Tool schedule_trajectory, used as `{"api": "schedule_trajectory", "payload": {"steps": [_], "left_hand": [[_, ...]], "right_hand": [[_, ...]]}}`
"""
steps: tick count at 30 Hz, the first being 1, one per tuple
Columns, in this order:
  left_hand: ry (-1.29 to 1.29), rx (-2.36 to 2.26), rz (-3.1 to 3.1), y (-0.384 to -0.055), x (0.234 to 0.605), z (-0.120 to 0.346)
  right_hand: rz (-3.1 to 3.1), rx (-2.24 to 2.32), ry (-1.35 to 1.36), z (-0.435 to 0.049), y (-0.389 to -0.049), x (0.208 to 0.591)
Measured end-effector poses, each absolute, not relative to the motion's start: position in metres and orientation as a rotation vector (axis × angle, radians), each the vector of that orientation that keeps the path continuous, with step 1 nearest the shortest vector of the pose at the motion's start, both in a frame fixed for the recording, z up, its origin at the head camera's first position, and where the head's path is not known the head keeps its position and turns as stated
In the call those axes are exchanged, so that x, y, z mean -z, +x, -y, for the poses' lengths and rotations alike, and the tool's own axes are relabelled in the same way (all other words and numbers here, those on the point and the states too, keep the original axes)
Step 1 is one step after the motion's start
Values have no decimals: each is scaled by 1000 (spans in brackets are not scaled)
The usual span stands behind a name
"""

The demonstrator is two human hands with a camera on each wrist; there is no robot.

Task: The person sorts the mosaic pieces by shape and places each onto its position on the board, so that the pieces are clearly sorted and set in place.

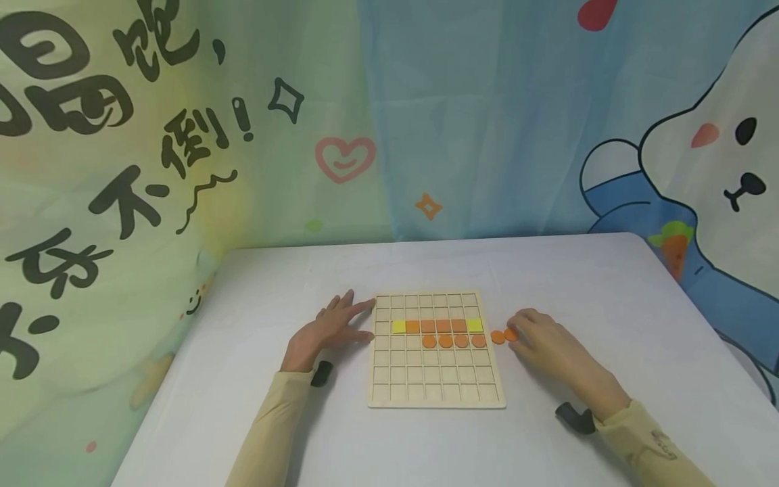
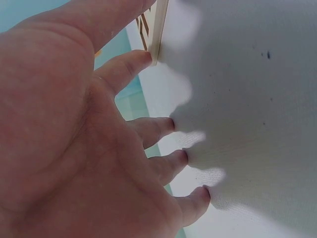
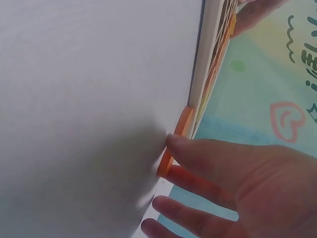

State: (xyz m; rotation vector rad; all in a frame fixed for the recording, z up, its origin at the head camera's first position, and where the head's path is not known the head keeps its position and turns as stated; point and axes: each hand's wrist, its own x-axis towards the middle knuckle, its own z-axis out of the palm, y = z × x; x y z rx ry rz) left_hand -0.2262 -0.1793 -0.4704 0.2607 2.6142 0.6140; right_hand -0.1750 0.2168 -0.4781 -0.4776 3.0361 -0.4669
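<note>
A square pale wooden grid board (image 1: 432, 392) lies on the white table. Across it runs a row of yellow (image 1: 398, 327) and orange square tiles (image 1: 443, 327), with several orange discs (image 1: 445, 341) in the row below. My left hand (image 1: 328, 331) has its fingers spread, thumb and index tips at the board's left edge; in the left wrist view the other fingertips (image 2: 179, 157) rest on the table. To the right of the board, my right hand (image 1: 548, 345) pinches an orange disc (image 3: 166, 161) between thumb and index finger. Another orange disc (image 1: 498, 337) sits between it and the board.
The white tabletop (image 1: 304, 270) reaches back to a printed curtain (image 1: 462, 135) with a cartoon animal and lettering. Each wrist wears a dark strap-like mount (image 1: 575, 418) near the sleeve cuff.
</note>
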Motion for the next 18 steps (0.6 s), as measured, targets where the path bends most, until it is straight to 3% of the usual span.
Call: {"api": "schedule_trajectory", "payload": {"steps": [18], "left_hand": [[267, -605, -2619, -226, 471, 180]], "right_hand": [[-3049, 463, -505, -219, -175, 477]]}}
